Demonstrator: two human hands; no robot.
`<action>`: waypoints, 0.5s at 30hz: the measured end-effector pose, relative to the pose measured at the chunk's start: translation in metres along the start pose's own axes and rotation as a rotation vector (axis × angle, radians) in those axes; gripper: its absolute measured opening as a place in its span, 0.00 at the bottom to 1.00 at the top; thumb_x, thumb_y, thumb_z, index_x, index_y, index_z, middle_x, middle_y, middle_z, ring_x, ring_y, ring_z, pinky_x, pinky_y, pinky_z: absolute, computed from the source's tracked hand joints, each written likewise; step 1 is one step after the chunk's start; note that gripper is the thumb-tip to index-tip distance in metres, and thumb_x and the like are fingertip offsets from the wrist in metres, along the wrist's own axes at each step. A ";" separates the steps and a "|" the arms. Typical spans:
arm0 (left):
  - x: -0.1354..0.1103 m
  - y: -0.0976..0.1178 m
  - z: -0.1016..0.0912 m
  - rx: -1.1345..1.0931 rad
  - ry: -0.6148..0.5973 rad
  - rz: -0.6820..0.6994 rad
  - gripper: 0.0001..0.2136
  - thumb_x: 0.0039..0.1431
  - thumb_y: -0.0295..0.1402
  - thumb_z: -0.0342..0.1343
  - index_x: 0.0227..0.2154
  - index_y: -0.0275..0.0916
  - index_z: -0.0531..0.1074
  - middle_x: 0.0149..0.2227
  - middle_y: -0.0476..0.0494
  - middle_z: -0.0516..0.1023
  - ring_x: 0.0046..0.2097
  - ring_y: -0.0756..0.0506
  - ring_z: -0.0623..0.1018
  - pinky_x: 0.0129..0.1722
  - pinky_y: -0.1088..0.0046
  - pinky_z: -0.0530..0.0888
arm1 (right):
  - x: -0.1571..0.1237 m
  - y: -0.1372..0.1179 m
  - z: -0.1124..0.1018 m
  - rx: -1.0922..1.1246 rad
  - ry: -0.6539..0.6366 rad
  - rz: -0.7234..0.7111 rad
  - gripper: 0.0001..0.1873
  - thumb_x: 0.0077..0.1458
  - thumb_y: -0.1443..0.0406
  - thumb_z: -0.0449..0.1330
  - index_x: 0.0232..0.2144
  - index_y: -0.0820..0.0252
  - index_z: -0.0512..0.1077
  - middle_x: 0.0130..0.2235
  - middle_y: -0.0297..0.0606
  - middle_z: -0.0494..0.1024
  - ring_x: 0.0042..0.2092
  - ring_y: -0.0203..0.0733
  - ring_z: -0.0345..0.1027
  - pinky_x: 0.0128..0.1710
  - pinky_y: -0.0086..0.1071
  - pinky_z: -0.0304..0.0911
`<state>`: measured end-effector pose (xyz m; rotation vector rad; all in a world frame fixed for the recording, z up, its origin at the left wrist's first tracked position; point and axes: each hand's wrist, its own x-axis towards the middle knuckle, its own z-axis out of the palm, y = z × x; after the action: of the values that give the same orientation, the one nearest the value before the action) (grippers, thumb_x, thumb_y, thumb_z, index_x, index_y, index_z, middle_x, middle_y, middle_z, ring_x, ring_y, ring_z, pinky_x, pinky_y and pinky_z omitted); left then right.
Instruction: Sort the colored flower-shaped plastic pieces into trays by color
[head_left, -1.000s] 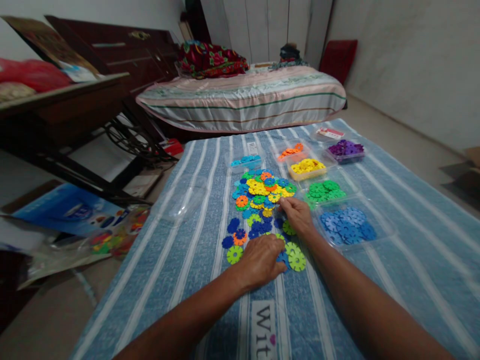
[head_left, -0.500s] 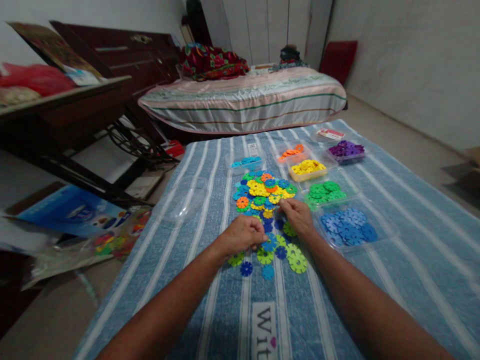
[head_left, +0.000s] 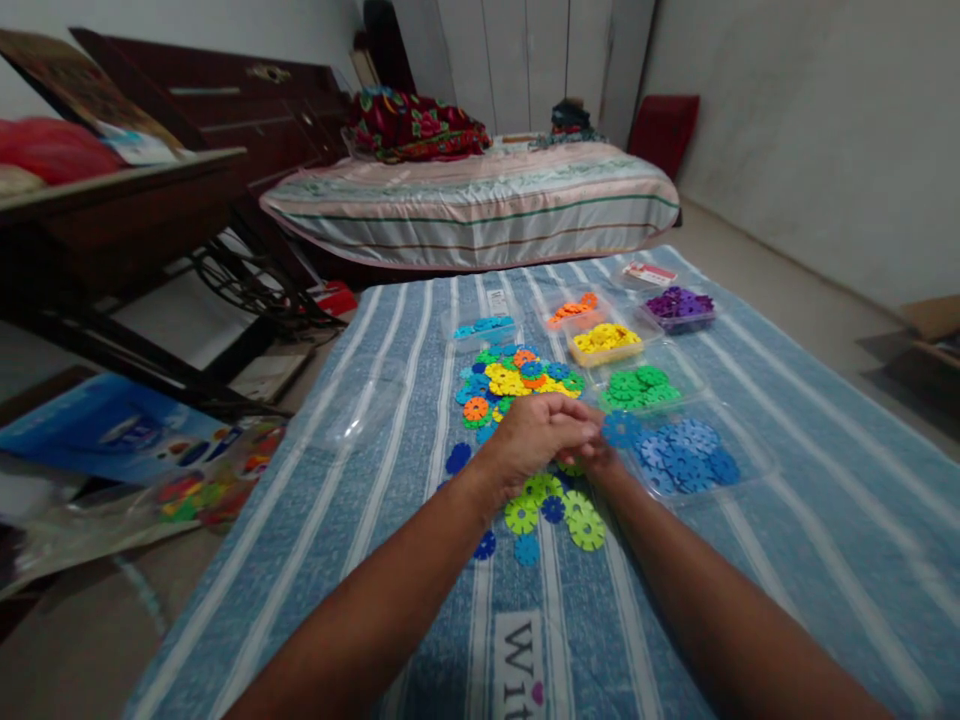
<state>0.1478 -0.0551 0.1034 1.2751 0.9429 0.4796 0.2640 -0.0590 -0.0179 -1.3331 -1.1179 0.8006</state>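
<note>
My left hand reaches across to the right with curled fingers, and a blue toothed disc sits at its fingertips beside the clear tray of blue discs. My right hand lies under and behind it, mostly hidden, so its fingers cannot be read. A mixed pile of coloured discs lies just beyond both hands. Loose green and blue discs lie on the striped cloth below my wrists.
Clear trays hold sorted discs: green, yellow, orange, purple, light blue. An empty clear tray sits left. The blue striped cloth covers the floor. A bed stands behind, a dark table left.
My left hand lifted from the loose discs and swung right over my right hand toward the blue tray, with a blue disc at its fingertips. The loose discs near me have been spread about.
</note>
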 end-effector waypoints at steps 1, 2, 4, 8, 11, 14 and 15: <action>0.002 0.001 0.004 0.003 -0.007 0.020 0.05 0.47 0.26 0.61 0.29 0.34 0.73 0.25 0.47 0.77 0.26 0.53 0.75 0.26 0.80 0.68 | -0.001 0.000 -0.001 0.004 -0.010 -0.001 0.19 0.48 0.50 0.58 0.19 0.59 0.70 0.20 0.32 0.68 0.24 0.37 0.59 0.23 0.30 0.55; 0.003 0.000 0.006 0.017 -0.005 0.031 0.05 0.47 0.26 0.60 0.30 0.34 0.73 0.25 0.47 0.77 0.27 0.53 0.75 0.26 0.80 0.69 | -0.001 0.001 -0.001 0.011 -0.022 -0.002 0.19 0.48 0.51 0.59 0.19 0.59 0.70 0.20 0.32 0.68 0.25 0.37 0.60 0.23 0.30 0.55; 0.002 -0.005 0.000 0.070 0.018 0.027 0.04 0.48 0.27 0.60 0.29 0.34 0.73 0.25 0.47 0.77 0.26 0.53 0.74 0.26 0.80 0.68 | 0.000 0.001 0.001 0.012 -0.031 -0.010 0.19 0.49 0.51 0.59 0.19 0.59 0.69 0.21 0.32 0.68 0.25 0.36 0.60 0.25 0.30 0.55; -0.012 -0.024 -0.035 0.262 0.075 -0.023 0.03 0.48 0.29 0.56 0.27 0.35 0.71 0.24 0.49 0.76 0.23 0.54 0.70 0.23 0.80 0.64 | 0.004 0.000 0.005 -0.075 -0.002 -0.037 0.24 0.55 0.49 0.53 0.18 0.59 0.68 0.20 0.31 0.66 0.25 0.35 0.59 0.26 0.29 0.53; -0.032 -0.037 -0.056 0.488 0.012 -0.076 0.04 0.49 0.30 0.54 0.25 0.36 0.70 0.20 0.52 0.71 0.22 0.53 0.67 0.23 0.78 0.62 | 0.005 0.000 0.006 -0.122 0.017 -0.055 0.25 0.56 0.47 0.52 0.19 0.59 0.70 0.21 0.32 0.68 0.26 0.36 0.60 0.27 0.30 0.53; -0.053 -0.046 -0.060 0.738 -0.107 -0.075 0.05 0.50 0.31 0.53 0.23 0.37 0.70 0.20 0.54 0.66 0.23 0.53 0.65 0.25 0.76 0.59 | 0.004 0.000 0.005 -0.136 0.016 -0.060 0.25 0.56 0.47 0.52 0.19 0.58 0.70 0.21 0.32 0.68 0.26 0.37 0.60 0.27 0.30 0.53; -0.058 -0.048 -0.058 0.822 -0.134 -0.065 0.05 0.50 0.31 0.53 0.23 0.37 0.69 0.20 0.54 0.65 0.24 0.53 0.65 0.25 0.76 0.59 | 0.003 0.001 0.004 -0.135 0.012 -0.060 0.25 0.56 0.47 0.52 0.19 0.58 0.70 0.21 0.32 0.68 0.26 0.37 0.60 0.27 0.30 0.53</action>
<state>0.0595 -0.0784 0.0771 1.9723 1.1056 -0.0764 0.2611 -0.0543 -0.0184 -1.4078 -1.2147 0.6826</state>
